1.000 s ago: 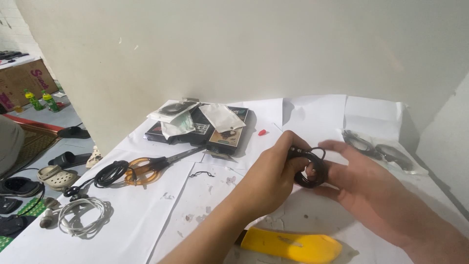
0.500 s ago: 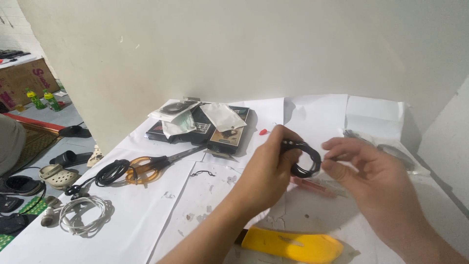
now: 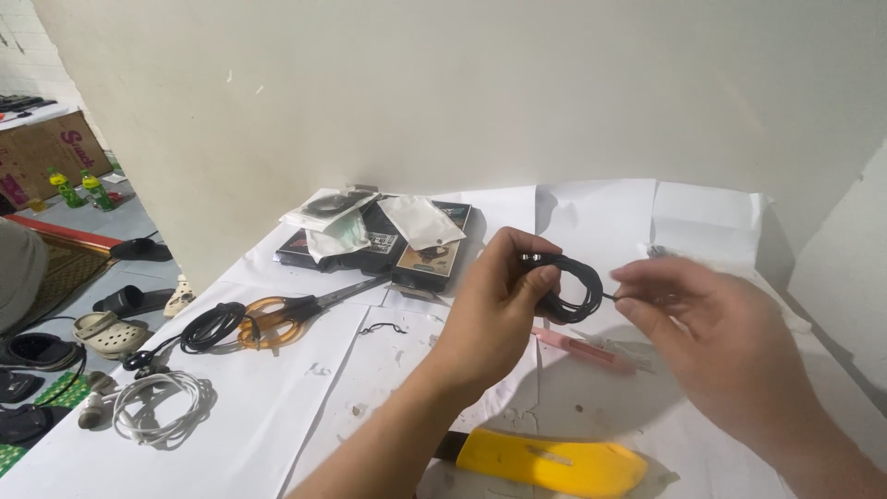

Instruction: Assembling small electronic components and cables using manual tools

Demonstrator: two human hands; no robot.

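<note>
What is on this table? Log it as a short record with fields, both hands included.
surface: table covered with white paper
left hand: pinches a black cable coil
right hand: fingertips at the coil's loose end
front: yellow cutter
under the hands: pink tool
left side: scissors, black earphones, white earphones
back: flat boxes with small pouches on top

Dark flat boxes (image 3: 407,249) w/ white pouches (image 3: 420,222) by wall; brown cardboard box (image 3: 46,152) far left of them.
</note>
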